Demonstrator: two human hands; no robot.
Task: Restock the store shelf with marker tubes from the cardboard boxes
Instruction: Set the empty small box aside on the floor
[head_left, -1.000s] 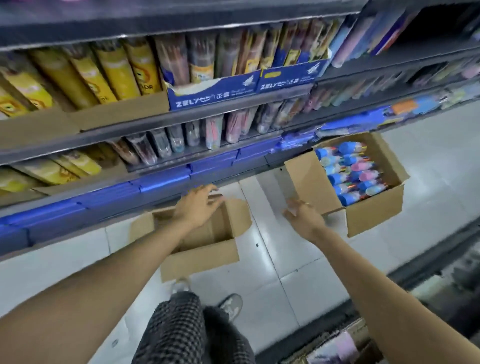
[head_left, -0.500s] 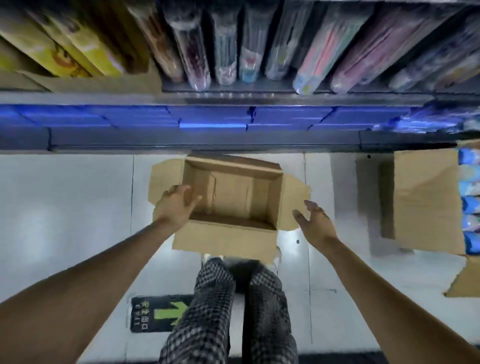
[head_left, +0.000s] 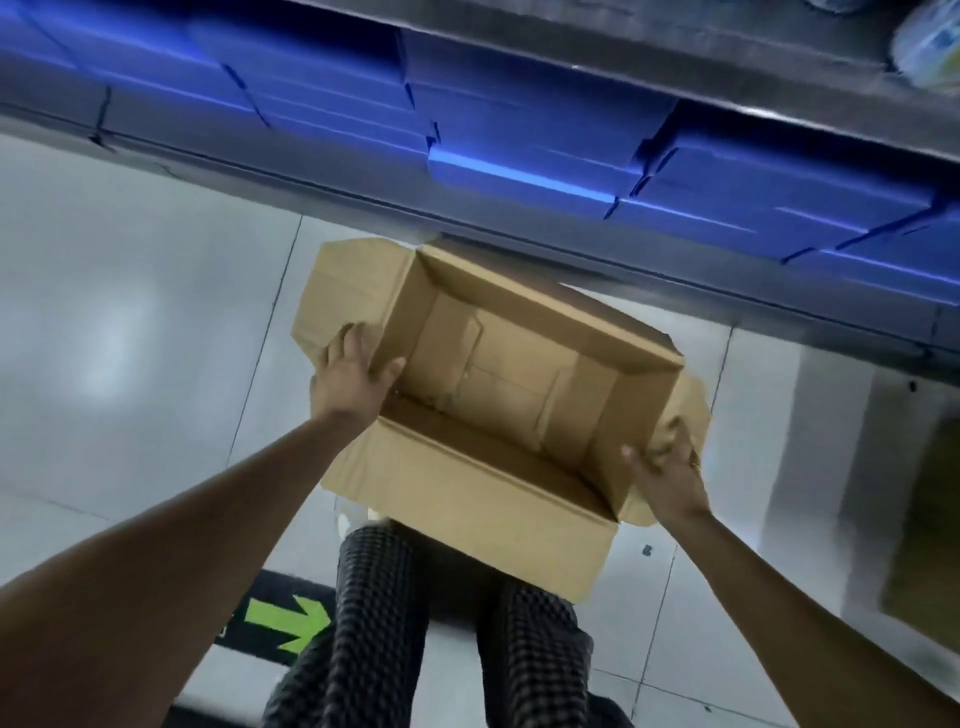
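since half a second ago the right hand has closed in and now grips the cardboard box at 4 o'clock, fingers clamped on its side flap. the left hand holds the 9 o'clock flap, fingers curled over it. the box sits mid-frame over the floor, open, brown, nothing inside, below the shelf.
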